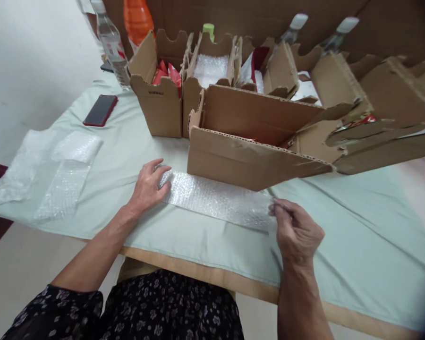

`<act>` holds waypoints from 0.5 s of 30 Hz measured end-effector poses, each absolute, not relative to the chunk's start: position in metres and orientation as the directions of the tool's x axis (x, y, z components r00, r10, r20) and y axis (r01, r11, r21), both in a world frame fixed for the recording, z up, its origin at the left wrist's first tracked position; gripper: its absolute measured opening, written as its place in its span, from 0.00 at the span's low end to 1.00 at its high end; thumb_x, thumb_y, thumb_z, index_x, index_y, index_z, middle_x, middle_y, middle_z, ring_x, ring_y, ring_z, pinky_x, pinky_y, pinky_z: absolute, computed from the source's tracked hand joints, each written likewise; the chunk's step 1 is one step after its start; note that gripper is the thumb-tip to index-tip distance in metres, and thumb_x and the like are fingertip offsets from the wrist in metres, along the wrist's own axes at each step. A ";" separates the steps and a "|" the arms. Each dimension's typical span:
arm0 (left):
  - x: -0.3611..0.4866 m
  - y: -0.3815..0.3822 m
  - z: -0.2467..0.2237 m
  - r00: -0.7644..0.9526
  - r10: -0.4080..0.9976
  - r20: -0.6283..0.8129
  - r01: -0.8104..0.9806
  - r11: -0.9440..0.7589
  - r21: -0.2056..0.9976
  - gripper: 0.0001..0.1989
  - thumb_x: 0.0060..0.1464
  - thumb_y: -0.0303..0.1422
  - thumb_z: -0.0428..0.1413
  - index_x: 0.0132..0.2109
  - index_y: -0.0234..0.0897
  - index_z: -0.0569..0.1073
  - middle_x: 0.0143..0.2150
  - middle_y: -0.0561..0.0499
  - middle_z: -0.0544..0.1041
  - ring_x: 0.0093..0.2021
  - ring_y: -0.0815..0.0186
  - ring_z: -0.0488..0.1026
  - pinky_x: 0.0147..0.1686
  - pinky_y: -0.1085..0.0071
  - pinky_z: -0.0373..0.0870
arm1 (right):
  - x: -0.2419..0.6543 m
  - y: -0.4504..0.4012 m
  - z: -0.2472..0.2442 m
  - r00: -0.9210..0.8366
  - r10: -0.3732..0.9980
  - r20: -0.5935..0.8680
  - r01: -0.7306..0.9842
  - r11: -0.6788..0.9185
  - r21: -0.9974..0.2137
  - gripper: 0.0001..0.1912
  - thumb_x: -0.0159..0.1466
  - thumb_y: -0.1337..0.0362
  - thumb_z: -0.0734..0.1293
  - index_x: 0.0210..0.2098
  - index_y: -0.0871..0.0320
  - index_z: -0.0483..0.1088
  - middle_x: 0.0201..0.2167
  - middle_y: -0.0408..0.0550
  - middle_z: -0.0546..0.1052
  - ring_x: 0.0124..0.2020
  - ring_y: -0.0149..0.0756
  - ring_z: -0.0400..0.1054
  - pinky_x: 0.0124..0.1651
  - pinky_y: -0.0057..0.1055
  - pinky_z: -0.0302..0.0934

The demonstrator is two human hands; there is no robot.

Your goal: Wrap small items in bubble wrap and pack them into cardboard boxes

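A long strip of bubble wrap [217, 198] lies across the cloth just in front of the cardboard boxes. At its left end, my left hand [149, 184] rests with thumb and fingers apart, touching the wrap's edge. My right hand [297, 229] is closed on the strip's right end, thumb against the curled fingers. The wrap's far edge runs close along the front of the nearest cardboard box [255, 163].
Several cardboard boxes [165, 106] stand in a row at the back, holding packets and bubble wrap. Bottles [138, 21] rise behind them. At left are a phone [101, 110] and loose bubble wrap pieces [65, 184]. The table's wooden front edge [198, 270] shows below the cloth.
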State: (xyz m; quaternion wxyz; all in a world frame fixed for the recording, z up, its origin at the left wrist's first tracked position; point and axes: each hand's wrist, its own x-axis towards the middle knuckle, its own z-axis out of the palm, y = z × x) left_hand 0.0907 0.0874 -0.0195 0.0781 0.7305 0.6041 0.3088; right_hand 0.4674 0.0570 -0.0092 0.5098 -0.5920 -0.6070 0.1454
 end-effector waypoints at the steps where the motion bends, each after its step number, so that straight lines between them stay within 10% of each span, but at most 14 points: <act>1: 0.092 0.087 -0.019 0.100 0.925 0.366 0.829 -0.281 0.484 0.20 0.56 0.31 0.57 0.56 0.39 0.73 0.65 0.39 0.68 0.65 0.49 0.66 0.63 0.48 0.68 | 0.468 0.056 -0.007 0.193 0.894 0.405 0.513 0.259 -0.818 0.07 0.68 0.61 0.69 0.41 0.53 0.80 0.35 0.46 0.83 0.36 0.40 0.78 0.47 0.40 0.72; 8: 0.096 0.084 -0.014 0.227 0.888 0.399 0.819 -0.396 0.416 0.30 0.54 0.34 0.59 0.64 0.41 0.67 0.72 0.38 0.61 0.71 0.45 0.59 0.67 0.43 0.59 | 0.477 0.052 0.020 -0.459 0.857 0.236 0.063 0.296 -0.953 0.08 0.70 0.61 0.67 0.40 0.50 0.81 0.46 0.48 0.84 0.55 0.45 0.76 0.61 0.46 0.68; 15: 0.112 0.074 0.017 0.493 0.810 0.316 0.738 -0.582 0.341 0.37 0.50 0.29 0.56 0.69 0.43 0.63 0.78 0.42 0.51 0.77 0.44 0.45 0.72 0.42 0.47 | 0.485 0.048 0.024 -0.553 0.773 0.311 -0.160 0.268 -0.950 0.10 0.72 0.61 0.66 0.41 0.49 0.81 0.43 0.49 0.85 0.55 0.49 0.76 0.60 0.52 0.68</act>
